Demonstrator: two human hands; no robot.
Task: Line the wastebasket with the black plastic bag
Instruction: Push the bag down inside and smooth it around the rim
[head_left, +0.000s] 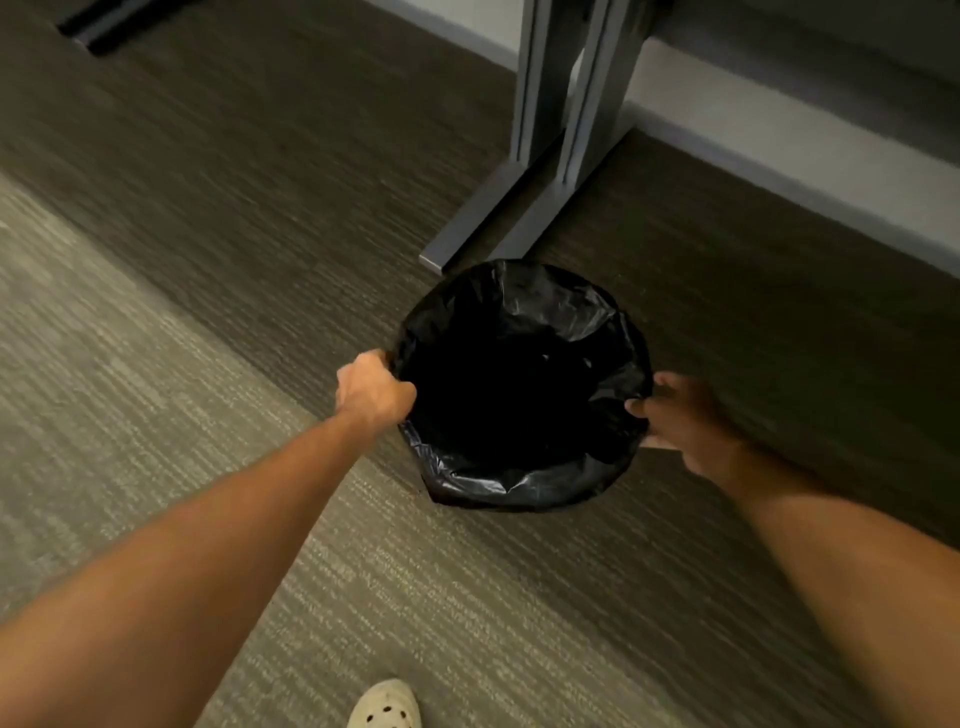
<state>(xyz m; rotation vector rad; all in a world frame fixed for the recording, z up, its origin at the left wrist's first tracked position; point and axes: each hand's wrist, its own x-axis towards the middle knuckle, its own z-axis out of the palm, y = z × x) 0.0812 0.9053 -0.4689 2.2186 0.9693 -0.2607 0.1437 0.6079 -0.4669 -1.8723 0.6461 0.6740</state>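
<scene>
Striped carpet (156, 395), in a lighter and a darker band, covers the floor, and a grey metal desk leg (550, 130) stands just behind the wastebasket (519, 501). The wastebasket is seen on the darker band, between the two hands, with the black plastic bag (524, 317) already spread over its round mouth and folded down outside the rim. The left hand (375, 391) is closed on the bag's edge at the near-left rim, fingers curled tight on the plastic. The right hand (685, 421) is laid against the right side with its fingers apart and only lightly bent; whether any plastic is pinched there cannot be told. The bag is thin, glossy and wrinkled, and the inside is too dark to be read. A slip is judged likely: if the overhang is short or pulled unevenly, the film could slide back into the bin or be torn at the rim.
</scene>
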